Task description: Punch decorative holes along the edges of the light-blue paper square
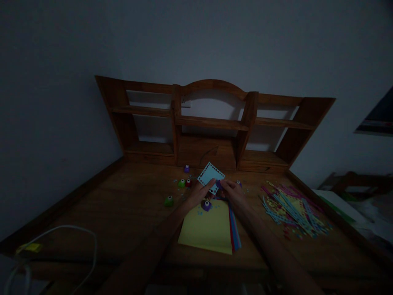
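Note:
A light blue square card [211, 174] with a row of punched holes along its edges is tilted corner-up above the desk. My left hand [199, 192] grips its lower left part. At the card's lower right corner, my right hand [231, 189] is closed on a small purple craft punch [219, 184]. Another purple punch [206, 205] sits on a stack of yellow paper [208, 227] below my hands. Red and blue sheets show at the stack's right edge. Small blue cut-outs lie on the yellow sheet.
Green punches [168, 200], a red one [188, 183] and a purple one [187, 168] stand left of my hands. Coloured paper strips [294, 209] are heaped at the right. A wooden shelf [211, 123] lines the back. A white cable [76, 228] crosses the front left.

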Demonstrator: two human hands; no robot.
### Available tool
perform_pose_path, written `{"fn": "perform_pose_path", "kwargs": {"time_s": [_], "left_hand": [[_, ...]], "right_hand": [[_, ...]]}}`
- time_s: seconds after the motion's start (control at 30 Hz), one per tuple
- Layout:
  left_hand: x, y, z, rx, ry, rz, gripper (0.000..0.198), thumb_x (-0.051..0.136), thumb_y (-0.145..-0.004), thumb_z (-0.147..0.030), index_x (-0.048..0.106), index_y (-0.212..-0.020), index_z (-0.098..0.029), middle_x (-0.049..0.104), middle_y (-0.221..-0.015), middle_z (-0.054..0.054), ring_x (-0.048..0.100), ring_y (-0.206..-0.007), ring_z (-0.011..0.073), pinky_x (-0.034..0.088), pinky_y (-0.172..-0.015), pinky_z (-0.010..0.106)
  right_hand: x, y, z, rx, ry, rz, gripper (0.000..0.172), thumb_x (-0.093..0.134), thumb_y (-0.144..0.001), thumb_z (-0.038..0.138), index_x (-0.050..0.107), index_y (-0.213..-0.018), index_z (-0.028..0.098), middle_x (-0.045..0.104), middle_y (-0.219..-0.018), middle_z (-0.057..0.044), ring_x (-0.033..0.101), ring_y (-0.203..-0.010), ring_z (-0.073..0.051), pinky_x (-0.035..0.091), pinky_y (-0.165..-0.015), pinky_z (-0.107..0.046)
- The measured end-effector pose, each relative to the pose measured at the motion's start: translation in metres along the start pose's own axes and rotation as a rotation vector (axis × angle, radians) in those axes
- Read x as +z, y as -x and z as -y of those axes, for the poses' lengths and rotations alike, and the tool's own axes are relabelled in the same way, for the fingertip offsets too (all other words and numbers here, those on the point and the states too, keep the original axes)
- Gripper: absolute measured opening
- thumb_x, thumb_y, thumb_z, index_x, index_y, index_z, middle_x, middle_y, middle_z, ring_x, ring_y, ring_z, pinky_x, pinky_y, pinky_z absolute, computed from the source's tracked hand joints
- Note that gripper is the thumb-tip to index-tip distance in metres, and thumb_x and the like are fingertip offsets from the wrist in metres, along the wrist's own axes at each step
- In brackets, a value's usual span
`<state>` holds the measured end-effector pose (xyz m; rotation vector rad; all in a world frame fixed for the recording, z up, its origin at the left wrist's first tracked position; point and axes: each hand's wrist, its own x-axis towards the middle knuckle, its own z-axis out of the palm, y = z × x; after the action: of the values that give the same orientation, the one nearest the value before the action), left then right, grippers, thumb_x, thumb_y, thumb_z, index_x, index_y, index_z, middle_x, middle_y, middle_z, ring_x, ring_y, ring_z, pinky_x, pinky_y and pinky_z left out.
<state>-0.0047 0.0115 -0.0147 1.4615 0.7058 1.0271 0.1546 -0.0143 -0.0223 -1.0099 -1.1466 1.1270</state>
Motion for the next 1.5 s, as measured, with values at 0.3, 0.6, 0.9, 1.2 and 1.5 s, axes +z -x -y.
{"fn": "perform_pose_path", "kwargs": {"time_s": [0.3,0.6,0.9,1.2,1.5], "left_hand": [[0.001,0.002,-0.003,0.021,-0.019,0.012,0.043,0.051,-0.082,-0.059,0.059,-0.079,-0.017,0.058,-0.063,0.003,0.049,-0.047,0.0129,0.040,-0.045,0.025],[0.001,-0.002,0.002,0.084,-0.152,0.016,0.044,0.043,-0.088,-0.056,0.054,-0.075,-0.016,0.054,-0.060,0.001,0.047,-0.046,0.0109,0.039,-0.045,0.024],[0.001,0.000,-0.005,0.085,-0.146,0.045,0.043,0.043,-0.088,-0.056,0.055,-0.079,-0.015,0.055,-0.063,0.001,0.047,-0.047,0.0106,0.039,-0.046,0.024],[-0.001,-0.003,-0.002,0.118,-0.178,0.037,0.043,0.044,-0.088,-0.054,0.058,-0.077,-0.016,0.058,-0.062,0.002,0.050,-0.053,0.0125,0.042,-0.052,0.025],[-0.002,-0.001,0.001,0.071,-0.164,0.056,0.040,0.046,-0.087,-0.054,0.056,-0.082,-0.016,0.056,-0.063,0.001,0.050,-0.049,0.0122,0.042,-0.048,0.024]], "right_hand": [[0.003,0.004,0.006,0.099,-0.190,0.089,0.030,0.071,-0.073,0.045,0.061,-0.080,0.018,0.057,-0.061,0.002,0.048,-0.052,-0.010,0.036,-0.053,-0.023],[0.009,0.005,0.010,0.135,-0.294,0.053,0.024,0.077,-0.069,0.036,0.064,-0.077,0.017,0.062,-0.068,0.000,0.053,-0.056,-0.011,0.040,-0.056,-0.024],[0.011,0.010,0.020,0.134,-0.274,0.068,0.023,0.076,-0.071,0.036,0.065,-0.073,0.015,0.061,-0.065,-0.001,0.053,-0.055,-0.010,0.040,-0.054,-0.024],[0.009,0.008,0.015,0.116,-0.269,0.106,0.022,0.076,-0.071,0.032,0.067,-0.079,0.014,0.062,-0.066,-0.001,0.054,-0.055,-0.010,0.040,-0.054,-0.022],[0.011,0.011,0.020,0.159,-0.266,0.129,0.024,0.077,-0.069,0.035,0.067,-0.077,0.015,0.062,-0.064,0.000,0.055,-0.053,-0.010,0.041,-0.053,-0.023]]}}
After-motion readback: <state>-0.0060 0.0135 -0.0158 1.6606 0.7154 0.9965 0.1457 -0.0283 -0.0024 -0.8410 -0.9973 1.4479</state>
